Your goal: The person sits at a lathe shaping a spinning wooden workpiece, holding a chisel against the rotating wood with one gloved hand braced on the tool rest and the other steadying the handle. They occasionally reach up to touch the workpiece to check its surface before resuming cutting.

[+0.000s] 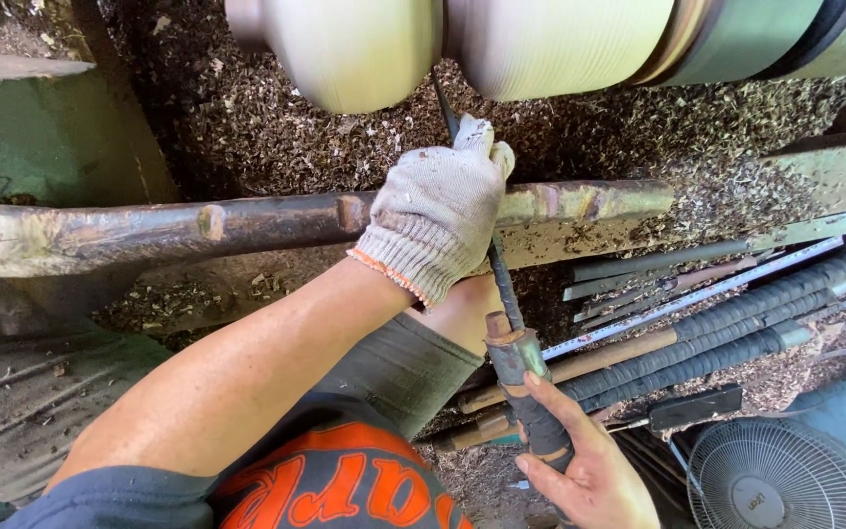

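Observation:
A pale wooden workpiece [462,44] spans a lathe at the top of the view. My left hand [438,206], in a grey knit glove, presses a long metal turning chisel [498,269] down on the rusty tool rest bar [247,220]. The chisel's tip reaches up into the groove between the two rounded parts of the wood. My bare right hand [585,470] grips the chisel's wrapped handle [531,392] low at the right.
Wood shavings [247,127] cover the lathe bed below the workpiece. Several spare long-handled tools [727,323] lie stacked to the right. A grey fan [785,480] sits at the bottom right. A green machine part [41,137] stands at the left.

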